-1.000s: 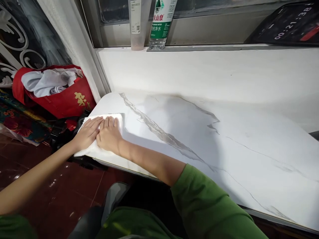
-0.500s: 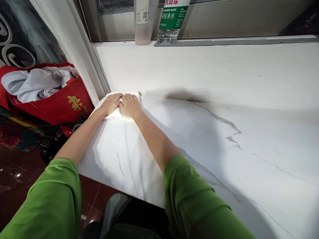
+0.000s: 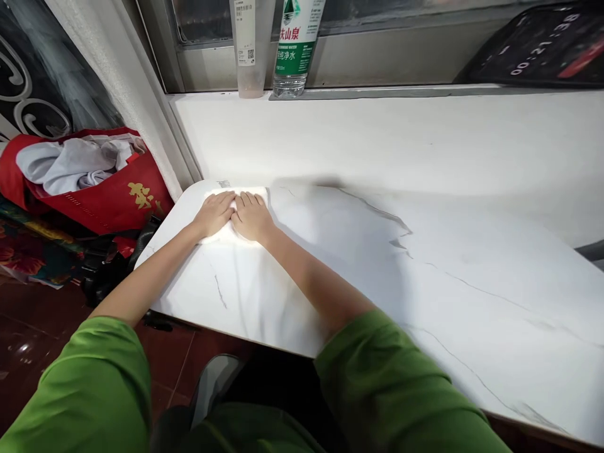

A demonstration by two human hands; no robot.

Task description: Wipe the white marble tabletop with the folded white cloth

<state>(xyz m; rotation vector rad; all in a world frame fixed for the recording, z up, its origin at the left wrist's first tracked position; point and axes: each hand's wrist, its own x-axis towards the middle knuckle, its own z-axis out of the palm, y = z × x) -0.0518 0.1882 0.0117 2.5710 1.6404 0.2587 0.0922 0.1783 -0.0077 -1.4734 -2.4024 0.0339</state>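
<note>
A folded white cloth (image 3: 227, 235) lies flat on the far left part of a white marble-patterned table (image 3: 292, 302). My left hand (image 3: 215, 214) rests palm down on it, fingers stretched out and pointing toward the wall. Right beside it, my right hand (image 3: 251, 216) presses on the same cloth, its fingers also extended and flat. The two hands touch or nearly touch at the thumbs. Both arms reach forward nearly straight. Whatever lies beneath the palms is hidden.
On the ledge behind the table stand a clear plastic cup (image 3: 250, 78), a water bottle (image 3: 293, 63) and a phone (image 3: 542, 47) showing a running time. A red bag (image 3: 113, 201) stuffed with pale fabric sits left of the table, beside a white curtain (image 3: 117, 82).
My hands and the cloth have shifted slightly toward me, away from the table's back left corner. The view has also shifted, so the phone's display and more of the table's edges show.
</note>
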